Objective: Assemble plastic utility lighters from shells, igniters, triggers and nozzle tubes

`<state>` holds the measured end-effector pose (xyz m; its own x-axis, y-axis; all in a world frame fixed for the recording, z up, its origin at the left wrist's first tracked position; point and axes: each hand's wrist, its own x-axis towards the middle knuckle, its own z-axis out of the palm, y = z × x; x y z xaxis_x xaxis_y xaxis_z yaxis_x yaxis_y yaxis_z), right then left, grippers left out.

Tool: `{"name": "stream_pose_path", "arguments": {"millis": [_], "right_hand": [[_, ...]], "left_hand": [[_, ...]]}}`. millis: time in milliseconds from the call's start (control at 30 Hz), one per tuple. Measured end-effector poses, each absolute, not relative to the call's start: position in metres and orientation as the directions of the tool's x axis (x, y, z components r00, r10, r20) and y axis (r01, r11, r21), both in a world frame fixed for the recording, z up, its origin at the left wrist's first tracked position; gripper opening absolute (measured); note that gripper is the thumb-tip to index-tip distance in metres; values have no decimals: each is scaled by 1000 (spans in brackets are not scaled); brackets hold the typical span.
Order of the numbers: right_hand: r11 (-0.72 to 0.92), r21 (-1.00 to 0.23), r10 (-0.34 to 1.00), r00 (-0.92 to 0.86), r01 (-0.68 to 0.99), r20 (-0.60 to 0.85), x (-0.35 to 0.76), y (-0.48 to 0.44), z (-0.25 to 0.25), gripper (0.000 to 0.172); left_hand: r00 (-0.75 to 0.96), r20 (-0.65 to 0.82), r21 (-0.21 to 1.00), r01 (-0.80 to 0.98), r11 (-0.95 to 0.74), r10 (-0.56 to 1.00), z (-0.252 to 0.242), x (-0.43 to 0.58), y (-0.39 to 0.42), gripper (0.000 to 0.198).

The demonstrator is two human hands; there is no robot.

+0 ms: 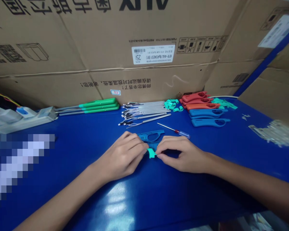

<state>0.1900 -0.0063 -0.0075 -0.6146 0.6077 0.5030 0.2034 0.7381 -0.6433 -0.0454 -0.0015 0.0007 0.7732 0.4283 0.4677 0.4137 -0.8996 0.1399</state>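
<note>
Between my two hands is a small turquoise plastic piece (151, 153). My left hand (127, 154) pinches its left side, and the fingertips of my right hand (180, 152) pinch its right edge. Just behind it on the blue table (91, 199) lie blue handle shells (153, 136), partly covered by my fingers. A screwdriver (180, 132) with a clear and red handle rests behind my right hand.
Metal rods with wires (151, 110), green-handled tools (101, 104), turquoise rings (170, 104), red shells (195, 98) and blue shells (208, 117) line the back, before a cardboard wall (106, 41). Clear parts (276, 133) lie right; a power strip (43, 117) is left.
</note>
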Motion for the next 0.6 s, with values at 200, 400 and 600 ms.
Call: {"name": "stream_pose_path", "arguments": {"millis": [200,400,600], "right_hand": [[749,-631,594,-624,200,507,190,-5,-9,14],[762,-617,581,-626,194,521,192,-4,-12,16],[760,-620,586,-621,197,521,191,-4,-11,16]], "left_hand": [[765,475,140,422,-896,435,3,-44,-3,15],[766,464,172,414,-894,444,3,-44,-4,12],[777,464,170,393,-904,426,-1,-44,-4,14]]}}
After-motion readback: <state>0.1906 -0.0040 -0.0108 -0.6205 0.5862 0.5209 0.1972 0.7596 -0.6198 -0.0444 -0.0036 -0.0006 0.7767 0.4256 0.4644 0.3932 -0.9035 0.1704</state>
